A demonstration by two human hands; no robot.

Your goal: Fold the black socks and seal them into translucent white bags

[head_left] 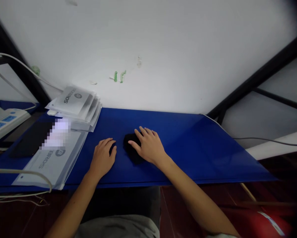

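Observation:
A small black bundle, perhaps folded cloth (132,152), lies on the blue tabletop (185,148) in front of me. My right hand (149,144) rests over its right side, fingers stretched out and thumb lying across the top. Part of the black thing is hidden under that palm. To its left, my left hand (103,157) lies on the table with nothing in it, the fingers slightly bent and the thumb apart from them. A gap of bare blue surface separates the left hand from the black thing.
Stacked frosted zip bags (75,102) with printed lettering stand at the back left, and a larger one (51,165) lies nearer. A dark phone-like device (30,140) is beside them. A white power strip (8,124) and loose cables (21,172) occupy the left edge. A white wall rises behind.

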